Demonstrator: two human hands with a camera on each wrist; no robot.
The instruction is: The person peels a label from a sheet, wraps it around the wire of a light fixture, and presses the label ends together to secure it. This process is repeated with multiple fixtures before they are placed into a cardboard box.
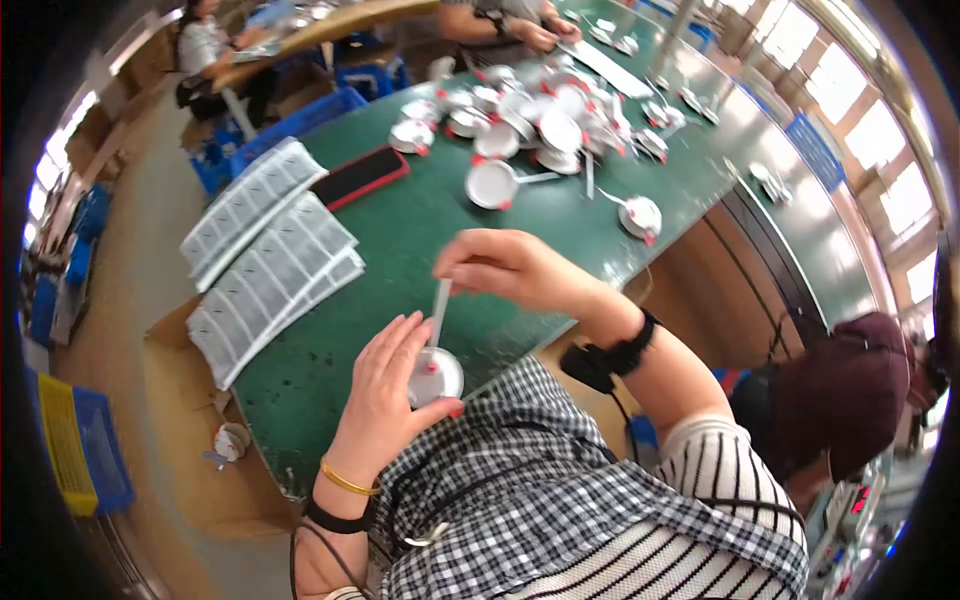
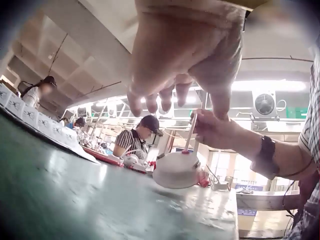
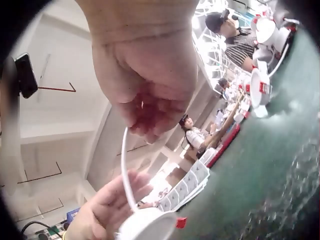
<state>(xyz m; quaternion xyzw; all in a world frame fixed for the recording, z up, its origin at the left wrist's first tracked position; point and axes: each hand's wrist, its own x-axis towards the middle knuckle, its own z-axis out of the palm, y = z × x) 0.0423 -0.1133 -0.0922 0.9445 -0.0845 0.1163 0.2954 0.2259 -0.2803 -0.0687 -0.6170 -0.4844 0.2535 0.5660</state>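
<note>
A round white unit (image 1: 448, 372) with red bits appears beside my left hand (image 1: 380, 395), whose fingers are extended and spread from the thumb. The left wrist view shows the unit (image 2: 176, 171) below that hand (image 2: 185, 47), with a gap under the fingers. Its pale cord (image 1: 440, 312) rises to my right hand (image 1: 515, 270), which pinches the upper end between thumb and fingers. In the right wrist view the cord (image 3: 126, 167) runs from the right hand (image 3: 145, 65) down to the unit (image 3: 147, 225), and the left hand (image 3: 107, 207) is behind it.
A pile of similar white units (image 1: 560, 125) covers the far part of the green table (image 1: 420, 220). Printed label sheets (image 1: 270, 285) lie at the left, with a red-edged black case (image 1: 362, 176) beyond them. Other people sit across and to the right.
</note>
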